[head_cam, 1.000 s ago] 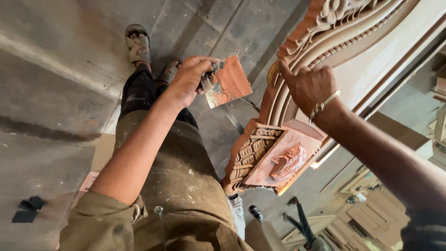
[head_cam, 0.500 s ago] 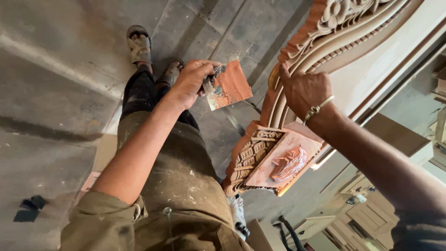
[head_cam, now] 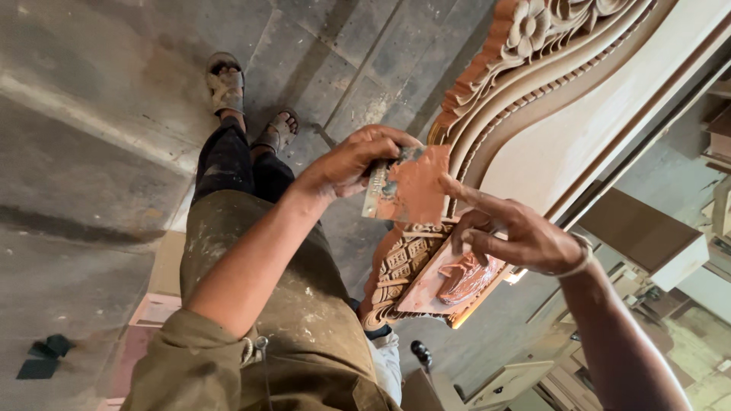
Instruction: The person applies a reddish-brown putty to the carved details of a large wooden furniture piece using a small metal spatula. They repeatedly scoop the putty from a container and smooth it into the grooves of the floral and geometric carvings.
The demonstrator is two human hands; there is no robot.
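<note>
Mid-frame: left hand (head_cam: 354,164) clenched round a putty knife (head_cam: 407,186) – handle hidden; right hand (head_cam: 518,240), forefinger out on its blade, other fingers curled. Carved headboard (head_cam: 533,91) – cut off upper right.

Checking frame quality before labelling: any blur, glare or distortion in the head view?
Head view: strongly tilted, wide-angle stretch at the edges; left hand and putty scraper fairly sharp; right hand slightly soft; one small bright glare spot under the carved wooden panel; background furniture at lower right hazy and washed out; concrete floor evenly lit, soft shadows.
</note>
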